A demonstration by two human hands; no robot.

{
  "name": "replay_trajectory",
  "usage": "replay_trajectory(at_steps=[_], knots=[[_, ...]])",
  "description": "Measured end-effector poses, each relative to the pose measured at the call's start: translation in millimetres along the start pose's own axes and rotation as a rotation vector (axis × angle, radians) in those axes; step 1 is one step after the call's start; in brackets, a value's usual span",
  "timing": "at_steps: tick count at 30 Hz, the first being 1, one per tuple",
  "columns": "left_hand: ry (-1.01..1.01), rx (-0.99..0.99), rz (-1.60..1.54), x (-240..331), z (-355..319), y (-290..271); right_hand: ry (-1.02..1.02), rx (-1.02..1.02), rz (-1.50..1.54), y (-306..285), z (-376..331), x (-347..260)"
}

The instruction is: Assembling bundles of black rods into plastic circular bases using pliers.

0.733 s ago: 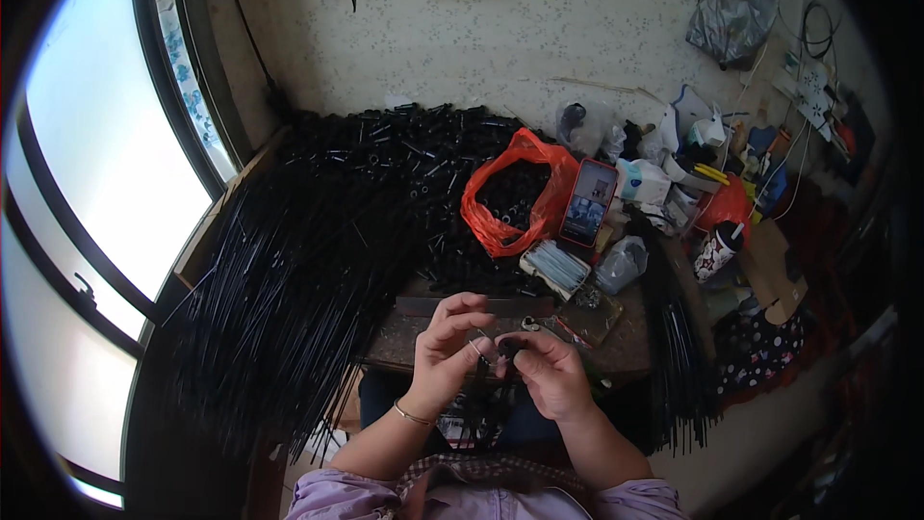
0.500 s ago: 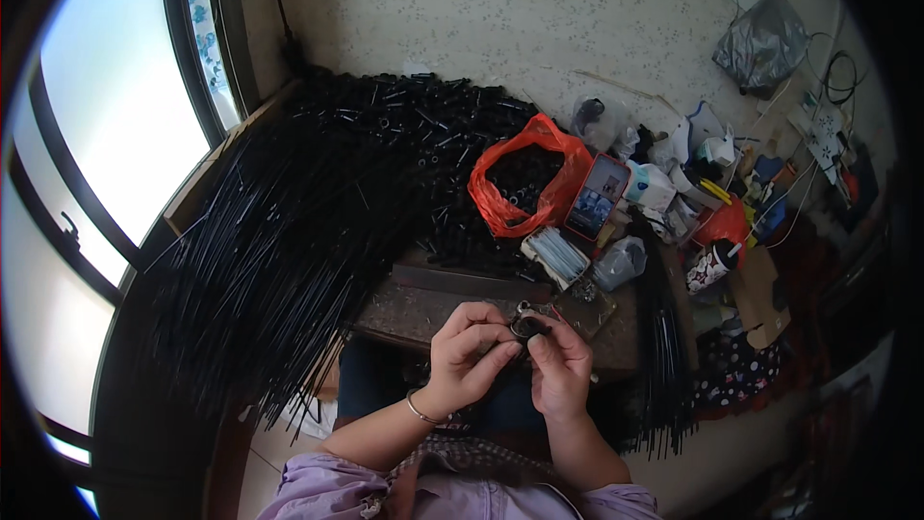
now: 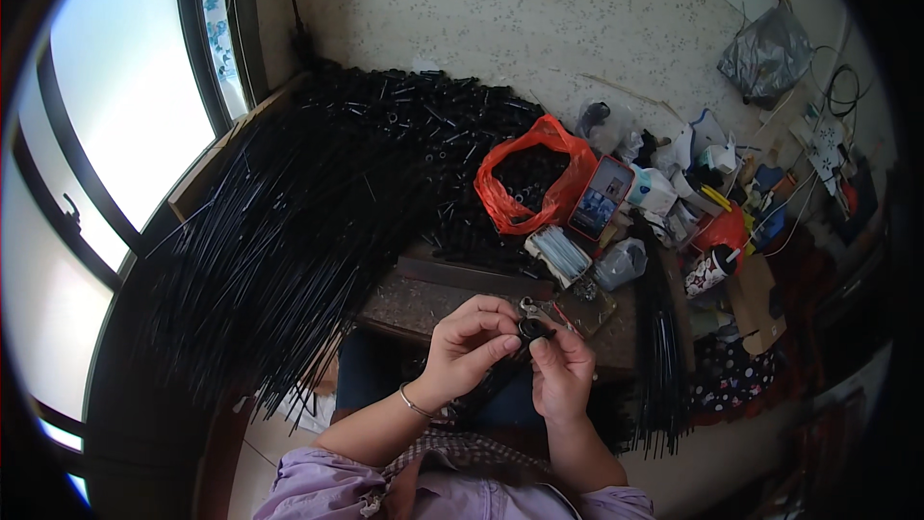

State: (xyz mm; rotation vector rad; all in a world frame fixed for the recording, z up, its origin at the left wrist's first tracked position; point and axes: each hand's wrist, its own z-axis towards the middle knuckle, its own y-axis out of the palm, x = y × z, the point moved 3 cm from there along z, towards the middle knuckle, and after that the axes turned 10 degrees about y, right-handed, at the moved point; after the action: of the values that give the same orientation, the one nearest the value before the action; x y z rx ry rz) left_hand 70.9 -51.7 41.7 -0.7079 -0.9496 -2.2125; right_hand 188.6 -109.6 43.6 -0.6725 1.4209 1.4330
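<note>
My left hand (image 3: pixel 470 351) and my right hand (image 3: pixel 561 368) meet over the near edge of the workbench. Pinched between the fingertips of both is a small black ring-like piece (image 3: pixel 532 329), its round opening partly turned toward me. Fingers cover its lower part, so its full shape is hidden. Just behind it lies a small metal tool (image 3: pixel 529 307), and a thin red strip shows beside the right fingers. A dark flat bar (image 3: pixel 472 278) rests across the bench (image 3: pixel 390 302) beyond my left hand.
Long black thin rods (image 3: pixel 269 260) spread over the left side. Short black tubes (image 3: pixel 414 96) are heaped behind. A red plastic bag (image 3: pixel 494 207) holds dark rings, beside a propped phone (image 3: pixel 602 195) and a box of pale sticks (image 3: pixel 559 254). More black rods (image 3: pixel 660 356) hang at right.
The black piece has turned slightly between my fingertips, showing more of its round opening. Both hands keep their pinch at nearly the same place. The whole view has shifted a little.
</note>
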Motion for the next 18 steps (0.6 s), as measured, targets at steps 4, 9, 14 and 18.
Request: replay_trajectory(at_steps=[4, 9, 14, 18], knots=[[-0.175, 0.086, -0.205, -1, 1, -2, -0.013, -0.020, -0.152, -2, 6, -5], [-0.242, 0.027, -0.154, -2, 3, -7, -0.099, -0.007, -0.415, -2, 7, -17], [-0.056, -0.104, 0.178, 10, 6, -2, 0.027, 0.060, -0.371, -4, 5, -20], [-0.081, -0.108, 0.146, 11, 7, 1, -0.114, 0.076, -0.495, 2, -2, -20]])
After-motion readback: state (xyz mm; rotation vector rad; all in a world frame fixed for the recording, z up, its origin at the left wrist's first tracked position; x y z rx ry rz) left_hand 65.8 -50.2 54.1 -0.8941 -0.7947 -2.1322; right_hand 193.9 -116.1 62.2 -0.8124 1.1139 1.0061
